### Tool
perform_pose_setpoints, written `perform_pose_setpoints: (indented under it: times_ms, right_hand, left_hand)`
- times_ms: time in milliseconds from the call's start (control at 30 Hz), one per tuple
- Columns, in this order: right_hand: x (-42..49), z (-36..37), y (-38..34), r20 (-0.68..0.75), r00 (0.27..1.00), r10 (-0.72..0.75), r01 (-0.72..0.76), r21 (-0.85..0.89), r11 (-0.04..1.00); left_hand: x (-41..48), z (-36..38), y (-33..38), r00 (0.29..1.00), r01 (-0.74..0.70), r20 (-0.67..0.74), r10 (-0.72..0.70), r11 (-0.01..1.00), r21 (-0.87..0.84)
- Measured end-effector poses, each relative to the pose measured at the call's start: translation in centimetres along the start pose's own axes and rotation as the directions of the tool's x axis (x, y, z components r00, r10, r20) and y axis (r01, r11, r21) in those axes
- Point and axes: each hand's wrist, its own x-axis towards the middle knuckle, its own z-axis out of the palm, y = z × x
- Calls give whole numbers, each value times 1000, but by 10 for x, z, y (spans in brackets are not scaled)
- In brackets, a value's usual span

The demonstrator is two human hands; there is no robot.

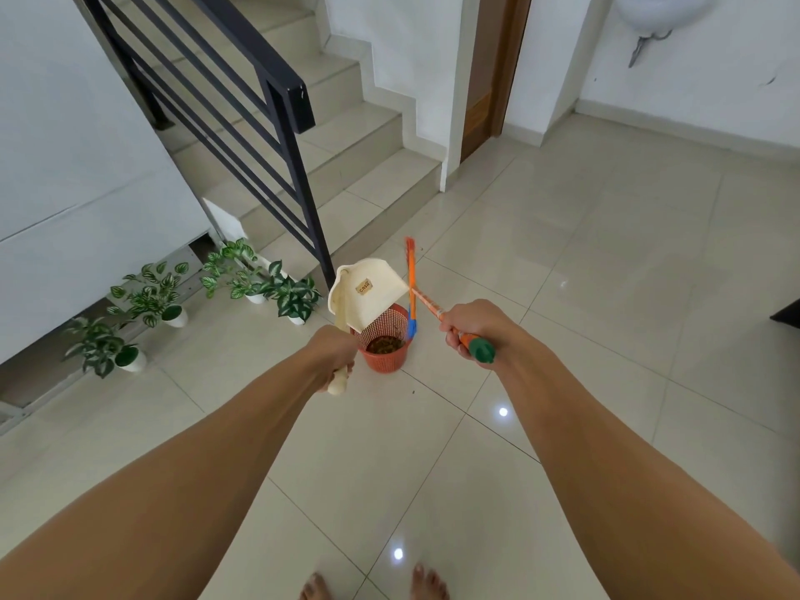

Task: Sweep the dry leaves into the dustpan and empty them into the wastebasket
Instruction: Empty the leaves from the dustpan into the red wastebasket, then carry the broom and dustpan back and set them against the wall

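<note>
I am holding the cream dustpan (368, 296) tipped over the orange wastebasket (386, 344), left hand (335, 355) fingers clamped on its handle. My right hand (469, 326) is gripping the broom (426, 306). Dry leaves (385, 345) are lying inside the wastebasket on the floor (562, 296).

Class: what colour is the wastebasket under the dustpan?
Orange-red mesh wastebasket; clearest in the head view.
</note>
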Motion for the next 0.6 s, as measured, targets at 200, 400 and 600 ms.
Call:
perform_pose_setpoints:
  times_ms: [200, 400, 600]
  right_hand:
    - [-4, 12, -4, -1, 1000, -26, 26, -38, 999]
    - [-3, 45, -13, 49, 998, -37, 41, -69, 997]
    - [-8, 113, -6, 74, 993, -92, 105, -191, 976]
  left_hand:
    - [-8, -21, 1, 1000, 18, 21, -15, 988, -154]
    - [-12, -72, -17, 994, 109, 33, -104, 925, -364]
    - [-19, -128, -67, 987, 151, 28, -158, 860, -487]
